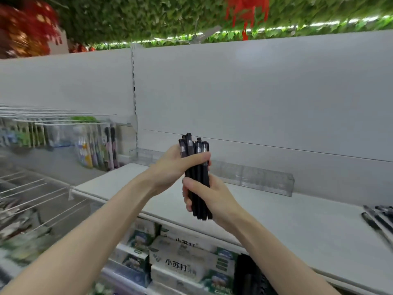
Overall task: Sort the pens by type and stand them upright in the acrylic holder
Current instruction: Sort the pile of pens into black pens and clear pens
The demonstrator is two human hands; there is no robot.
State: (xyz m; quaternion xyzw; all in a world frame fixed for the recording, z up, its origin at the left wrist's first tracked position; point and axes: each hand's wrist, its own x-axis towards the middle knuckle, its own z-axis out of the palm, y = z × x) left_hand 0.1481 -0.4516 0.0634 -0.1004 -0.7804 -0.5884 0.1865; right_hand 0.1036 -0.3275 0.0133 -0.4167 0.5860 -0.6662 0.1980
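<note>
Bundle of black pens [196, 177], centre: at least five; overlap hides the exact count. Loose black pens [378, 220], 4 o'clock: at least three, cut by the frame edge. Acrylic holder [255, 177], 2 o'clock: one.

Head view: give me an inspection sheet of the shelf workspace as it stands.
Surface: white shelf.
Job's things: bundle of black pens held upright above the shelf; acrylic holder along the back panel, no pens seen in it; loose black pens lying at the shelf's right edge.
Clutter: toothpaste boxes on the shelf below; hanging packets at left.
Hands: left hand grips the bundle's upper part, right hand its lower part.
Cables: nothing seen.
Surroundings: leafy wall above the back panel.
</note>
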